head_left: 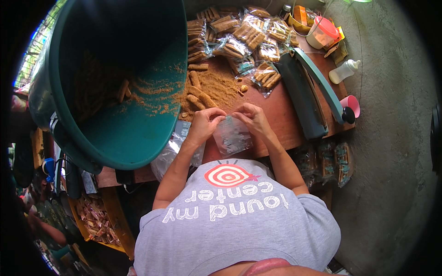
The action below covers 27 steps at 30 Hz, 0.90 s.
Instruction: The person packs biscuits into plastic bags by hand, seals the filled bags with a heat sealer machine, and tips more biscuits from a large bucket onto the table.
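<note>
Both hands up near the tabletop's near edge, a bit right of the basin. Left hand (pixel 206 123): thumb and fingertips pinched narrow on the top left of a clear bag (pixel 233 140) with teal print. Right hand (pixel 254 120): same narrow pinch, top right of that bag. Bag lies flat between the forearms, its mouth end toward the far edge, bottom end just short of the grey shirt (pixel 239 237). Can't tell if its mouth is parted.

Just beyond the hands: brown powder (pixel 225 87) spread over the tabletop (pixel 283 125), loose brown sticks (pixel 201 95) at its left side, nearest the left hand. Packed bags of sticks (pixel 251 30) heaped toward the far edge.

Right edge: sealer (pixel 299 94), dark body, blue-grey lever raised off it. Pink cup (pixel 352 106) just beside its knob end. White bottle (pixel 343 72) farther along that side. Tub with red lid (pixel 321 34) near the far right corner.

Left side: big green basin (pixel 133 140), tilted, mouth toward the hands, sticks and crumbs inside. Loose clear plastic (pixel 168 158) at the near edge beside the left forearm. More packs (pixel 328 161) below the near edge, right side.
</note>
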Available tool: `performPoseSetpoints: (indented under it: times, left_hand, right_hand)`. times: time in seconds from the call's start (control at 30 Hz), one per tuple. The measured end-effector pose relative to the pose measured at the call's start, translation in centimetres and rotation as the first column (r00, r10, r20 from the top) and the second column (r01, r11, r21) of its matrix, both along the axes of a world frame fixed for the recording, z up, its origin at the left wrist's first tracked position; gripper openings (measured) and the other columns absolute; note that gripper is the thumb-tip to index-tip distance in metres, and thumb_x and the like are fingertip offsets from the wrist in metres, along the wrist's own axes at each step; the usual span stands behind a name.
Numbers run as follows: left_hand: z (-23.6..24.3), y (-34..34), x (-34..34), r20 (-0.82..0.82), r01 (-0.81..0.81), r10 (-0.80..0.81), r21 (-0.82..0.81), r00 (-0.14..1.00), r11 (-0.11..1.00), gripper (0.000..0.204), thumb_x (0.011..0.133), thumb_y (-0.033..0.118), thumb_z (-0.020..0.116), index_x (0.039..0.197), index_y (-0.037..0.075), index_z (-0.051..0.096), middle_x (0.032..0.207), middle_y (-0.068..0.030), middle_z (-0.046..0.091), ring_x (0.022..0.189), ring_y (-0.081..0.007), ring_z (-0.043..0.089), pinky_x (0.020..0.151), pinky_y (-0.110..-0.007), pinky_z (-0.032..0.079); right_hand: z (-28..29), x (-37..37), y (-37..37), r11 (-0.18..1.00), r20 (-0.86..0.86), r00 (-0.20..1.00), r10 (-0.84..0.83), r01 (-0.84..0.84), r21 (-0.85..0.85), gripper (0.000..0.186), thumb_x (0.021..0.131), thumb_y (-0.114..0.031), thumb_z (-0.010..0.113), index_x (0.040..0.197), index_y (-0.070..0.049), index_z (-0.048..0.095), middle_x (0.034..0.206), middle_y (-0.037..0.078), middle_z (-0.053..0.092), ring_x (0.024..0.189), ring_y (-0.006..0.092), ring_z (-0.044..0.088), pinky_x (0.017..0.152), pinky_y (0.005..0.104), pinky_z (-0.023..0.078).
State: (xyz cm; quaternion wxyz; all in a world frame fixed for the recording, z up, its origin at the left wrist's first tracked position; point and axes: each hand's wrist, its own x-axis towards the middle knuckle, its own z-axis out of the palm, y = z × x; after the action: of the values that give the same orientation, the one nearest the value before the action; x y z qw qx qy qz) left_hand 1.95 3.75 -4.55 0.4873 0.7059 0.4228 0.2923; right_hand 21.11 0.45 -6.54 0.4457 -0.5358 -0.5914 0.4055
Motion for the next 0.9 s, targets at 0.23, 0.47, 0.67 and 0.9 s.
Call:
performPoseSetpoints:
  times: [0.23,0.47,0.67,0.9]
  left_hand:
    - [-0.2,-0.6,0.8,0.060,-0.067,0.066,0.014,0.996,0.998,0.014,0.084,0.014,0.062,0.083,0.000,0.062,0.073,-0.0063,0.063,0.067,-0.0122,0.058,0.060,-0.027,0.046]
    - [-1.2,-0.3,1.2,0.014,0.011,-0.014,0.191,1.000,0.981,0.027,0.087,0.024,0.059,0.076,-0.001,0.059,0.067,-0.0135,0.054,0.059,-0.0248,0.052,0.057,-0.034,0.042]
    - [-2.0,-0.3,0.3,0.203,0.008,0.003,-0.054,0.979,0.998,0.024,0.087,0.020,0.062,0.074,0.000,0.062,0.075,-0.0028,0.056,0.067,-0.0098,0.052,0.060,-0.025,0.041]
    - [-1.0,-0.5,-1.5,0.620,0.276,-0.008,-0.337,0.785,0.900,0.032,0.087,0.033,0.058,0.078,0.002,0.064,0.092,-0.0029,0.056,0.077,-0.0072,0.051,0.068,-0.022,0.042]
  right_hand:
    - [0.7,0.2,0.0,0.986,0.240,0.971,-0.022,-0.018,0.164,0.013,0.082,-0.015,0.064,0.078,-0.003,0.066,0.067,0.007,0.061,0.058,0.0134,0.054,0.053,0.0265,0.043]
    - [1.2,0.0,-0.2,0.998,0.051,0.999,-0.001,0.004,-0.064,0.014,0.084,-0.015,0.062,0.080,-0.003,0.066,0.069,0.004,0.062,0.071,0.0073,0.057,0.062,0.0225,0.043]
    - [3.6,1.0,-0.6,0.870,-0.622,0.774,0.116,-0.382,-0.313,0.016,0.082,-0.015,0.067,0.090,-0.002,0.065,0.082,-0.002,0.062,0.075,0.0050,0.055,0.067,0.0187,0.044]
    - [4.1,2.4,0.6,0.668,-0.426,0.797,0.429,-0.597,-0.444,0.016,0.082,-0.017,0.067,0.078,-0.003,0.064,0.068,-0.005,0.054,0.066,0.0023,0.047,0.056,0.0202,0.038]
